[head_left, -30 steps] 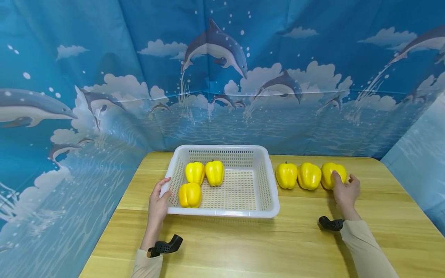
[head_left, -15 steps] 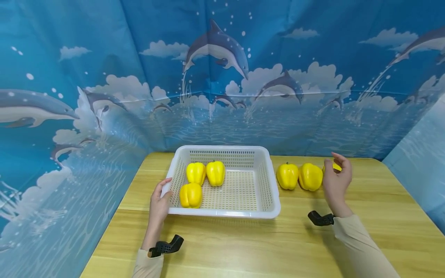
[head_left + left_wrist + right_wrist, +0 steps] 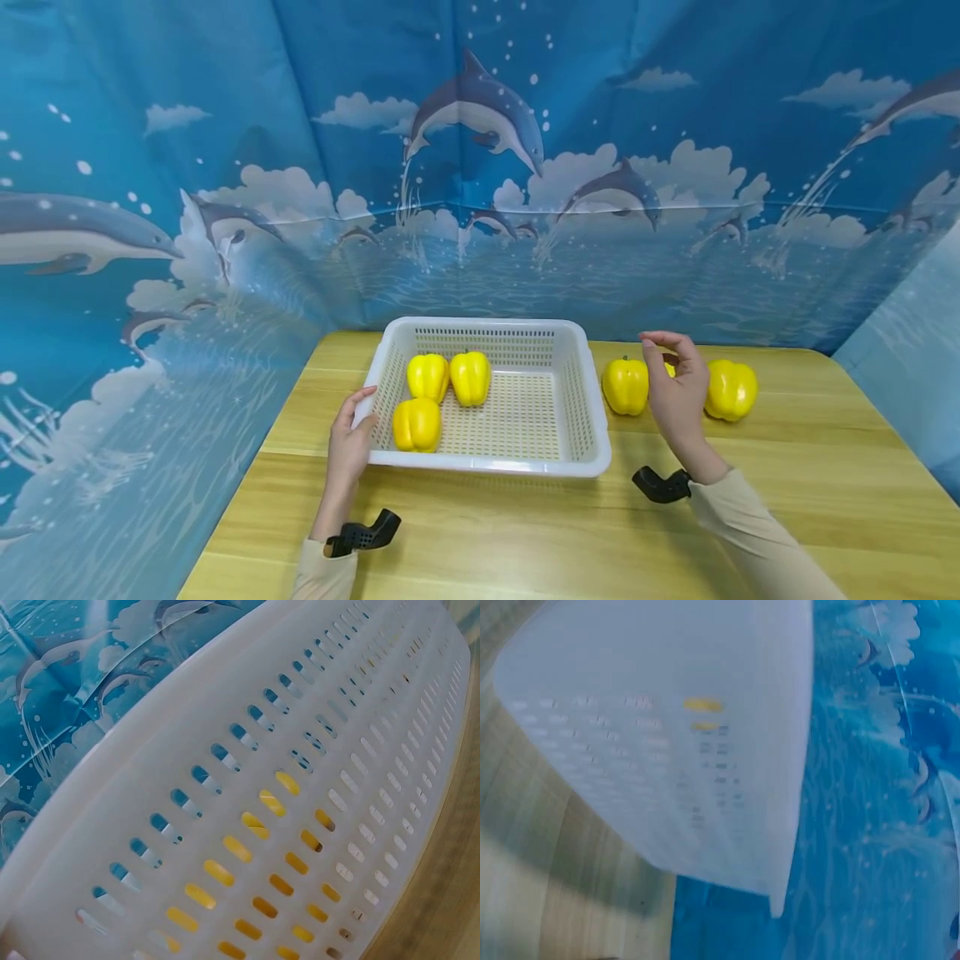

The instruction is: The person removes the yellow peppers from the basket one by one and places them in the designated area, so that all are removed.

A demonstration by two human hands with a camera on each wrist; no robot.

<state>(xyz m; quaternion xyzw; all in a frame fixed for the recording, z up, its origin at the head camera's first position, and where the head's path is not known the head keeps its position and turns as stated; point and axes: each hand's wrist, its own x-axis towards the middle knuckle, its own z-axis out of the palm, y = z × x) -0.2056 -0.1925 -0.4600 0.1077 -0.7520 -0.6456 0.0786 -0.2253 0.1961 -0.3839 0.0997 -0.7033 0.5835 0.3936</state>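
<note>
My left hand (image 3: 350, 442) grips the left rim of a white plastic basket (image 3: 495, 465), with slotted walls that fill much of the left wrist view. Inside, on the left half, lie three yellow bell peppers: a front one (image 3: 417, 425), a back left one (image 3: 428, 377) and a back right one (image 3: 470, 378). To the basket's right, my right hand (image 3: 681, 396) has loosely bent fingers and nothing visible in them. It overlaps a middle pepper (image 3: 670, 369), mostly hidden, between a left pepper (image 3: 625, 386) and a right pepper (image 3: 731, 390).
A wooden table (image 3: 525, 542) carries everything. Behind it hangs a blue curtain (image 3: 480, 267) printed with dolphins, close to the basket's back rim. The basket's right wall (image 3: 652, 750) appears near in the right wrist view.
My right hand has left the right pepper and moved left across the middle one, toward the basket. My left hand stays on the rim. The peppers stay in place.
</note>
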